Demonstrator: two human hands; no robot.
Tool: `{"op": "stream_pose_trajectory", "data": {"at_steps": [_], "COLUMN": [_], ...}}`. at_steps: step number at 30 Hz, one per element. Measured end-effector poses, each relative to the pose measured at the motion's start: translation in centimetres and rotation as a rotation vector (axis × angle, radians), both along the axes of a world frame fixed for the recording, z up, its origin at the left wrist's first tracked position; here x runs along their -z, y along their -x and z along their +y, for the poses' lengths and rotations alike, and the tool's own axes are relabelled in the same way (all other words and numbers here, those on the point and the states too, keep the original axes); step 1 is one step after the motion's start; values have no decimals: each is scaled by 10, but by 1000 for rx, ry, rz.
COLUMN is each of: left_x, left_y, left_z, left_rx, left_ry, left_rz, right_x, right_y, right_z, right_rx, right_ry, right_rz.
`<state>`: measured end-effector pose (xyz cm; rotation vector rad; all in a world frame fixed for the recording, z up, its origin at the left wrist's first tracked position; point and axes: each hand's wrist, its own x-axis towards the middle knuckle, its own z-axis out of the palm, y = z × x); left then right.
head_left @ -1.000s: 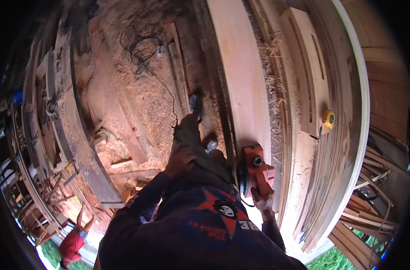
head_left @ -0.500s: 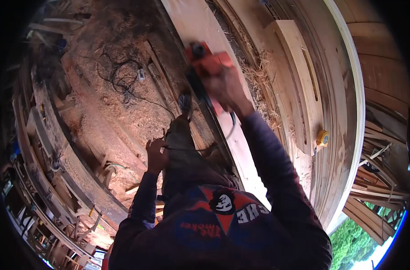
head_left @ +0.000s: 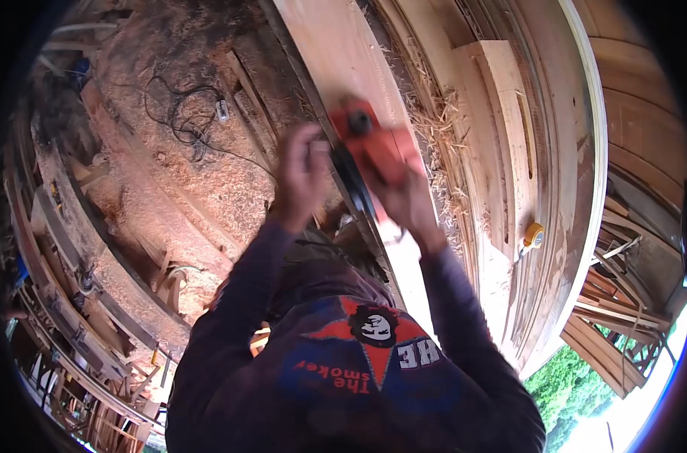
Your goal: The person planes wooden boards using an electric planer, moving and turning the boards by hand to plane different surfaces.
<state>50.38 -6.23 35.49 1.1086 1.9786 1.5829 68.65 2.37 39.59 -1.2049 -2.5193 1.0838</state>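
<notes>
A red electric planer [head_left: 385,151] with a black front knob rests on a long pale plank [head_left: 340,53]. My right hand [head_left: 408,200] is closed round its rear handle, and part of the handle is hidden under the fingers. Just left of the planer, above the dark edge of the work surface, my left hand [head_left: 302,174] is raised with its fingers loosely curved and apart. It is blurred by motion, and nothing shows in it. A short piece of cord can be seen below the planer's rear end.
A yellow tape measure [head_left: 534,235] lies on boards to the right, beside a slotted wooden piece [head_left: 509,113]. Curly shavings [head_left: 445,136] line the plank's right side. A dark cable [head_left: 181,124] and a white socket block [head_left: 222,110] lie on the sawdust-covered floor; timber is stacked at left.
My left hand has come up from beside my leg, where the cord ran, to near the planer's left side. The planer, in my right hand, has come back along the plank towards me.
</notes>
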Motion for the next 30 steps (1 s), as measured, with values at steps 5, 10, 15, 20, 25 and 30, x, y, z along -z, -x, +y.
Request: {"op": "stream_pose_trajectory", "data": {"at_steps": [5, 10, 15, 20, 25, 30], "left_x": [15, 25, 34, 32, 37, 36], "left_y": [-173, -227, -168, -102, -34, 46], "left_z": [4, -20, 26, 79, 125, 178], "left_rx": [537, 608, 783, 940, 877, 666], "left_ry": [-83, -76, -118, -123, -90, 45], "left_rz": [35, -23, -28, 19, 2, -223], "right_x": [-20, -28, -21, -25, -19, -14], "right_y": [-162, -217, -170, -113, -41, 42], "right_z": [-126, -163, -124, -75, -28, 35], "right_rx": [258, 223, 156, -91, 215, 308], "right_ry": [190, 245, 178, -11, 253, 340], "right_rz": [-58, -119, -42, -124, 82, 89]}}
